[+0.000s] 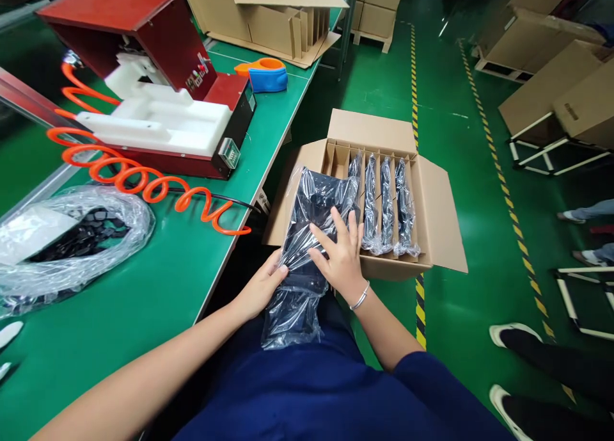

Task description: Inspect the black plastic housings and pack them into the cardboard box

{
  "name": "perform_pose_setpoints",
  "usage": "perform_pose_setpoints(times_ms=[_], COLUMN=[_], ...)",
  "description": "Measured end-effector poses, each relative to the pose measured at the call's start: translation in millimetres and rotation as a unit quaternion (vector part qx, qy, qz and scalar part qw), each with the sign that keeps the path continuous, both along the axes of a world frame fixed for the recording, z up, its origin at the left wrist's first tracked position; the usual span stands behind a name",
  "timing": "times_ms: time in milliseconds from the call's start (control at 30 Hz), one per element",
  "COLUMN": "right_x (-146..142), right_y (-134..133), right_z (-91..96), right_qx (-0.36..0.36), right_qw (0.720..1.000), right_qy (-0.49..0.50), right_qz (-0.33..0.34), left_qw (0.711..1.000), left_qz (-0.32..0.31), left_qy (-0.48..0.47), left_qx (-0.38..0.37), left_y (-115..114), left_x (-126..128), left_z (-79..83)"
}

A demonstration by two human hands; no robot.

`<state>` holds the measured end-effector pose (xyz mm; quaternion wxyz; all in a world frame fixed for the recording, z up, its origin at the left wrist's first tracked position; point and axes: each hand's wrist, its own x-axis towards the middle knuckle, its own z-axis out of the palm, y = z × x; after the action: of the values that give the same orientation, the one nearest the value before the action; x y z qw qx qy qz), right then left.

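Observation:
A black item in a clear plastic bag (pixel 311 223) leans from my lap into the open cardboard box (pixel 436 204) on the floor. My left hand (pixel 261 287) grips the bag's left edge with curled fingers. My right hand (pixel 338 255) lies flat on top of the bag, fingers spread. Three more bagged black items (pixel 386 204) stand upright in the box's divider slots to the right.
On the green table (pixel 158 281) sit a red and white machine (pixel 158 89), an orange coiled hose (pixel 144 178), a clear bag with black parts (pixel 71 236) and a blue-orange tape dispenser (pixel 263 75). Cardboard boxes (pixel 268 15) stand behind. Another person's shoes (pixel 518 338) are at lower right.

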<state>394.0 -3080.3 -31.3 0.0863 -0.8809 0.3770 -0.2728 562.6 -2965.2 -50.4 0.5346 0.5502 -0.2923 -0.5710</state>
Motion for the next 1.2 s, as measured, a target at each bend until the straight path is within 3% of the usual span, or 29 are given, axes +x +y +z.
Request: perform_pose_setpoints(times_ms=[133,267,500,633,867,1067,1200], right_x=[-8,-12,11,15,-18,-18,-16], right_y=[-1,3,9,3,-2,2,2], right_z=[-6.8,-7.6,6.2,10.2,-0.5,-9.6,-9.3], right_qx=[-0.003,-0.051,-0.057,-0.040,-0.059,-0.012,-0.021], right_qw=[0.999,0.995,0.995,0.998,0.997,0.999,0.998], right_qy=[-0.050,-0.090,-0.056,-0.027,-0.046,-0.043,-0.055], right_qz=[-0.003,0.004,0.055,0.029,-0.034,-0.019,-0.014], left_qw=[1.000,1.000,1.000,1.000,1.000,0.999,0.998], left_qz=[-0.001,0.001,0.012,0.017,0.026,0.035,0.049], left_qy=[0.003,0.005,0.001,0.000,-0.003,0.021,0.022], left_qx=[0.009,0.014,0.022,0.015,0.013,0.026,0.034], left_y=[0,1,0,1,0,-1,0], left_x=[0,0,-1,-2,-2,-2,-3], left_z=[-0.1,0.3,1.3,4.5,4.2,1.8,5.3])
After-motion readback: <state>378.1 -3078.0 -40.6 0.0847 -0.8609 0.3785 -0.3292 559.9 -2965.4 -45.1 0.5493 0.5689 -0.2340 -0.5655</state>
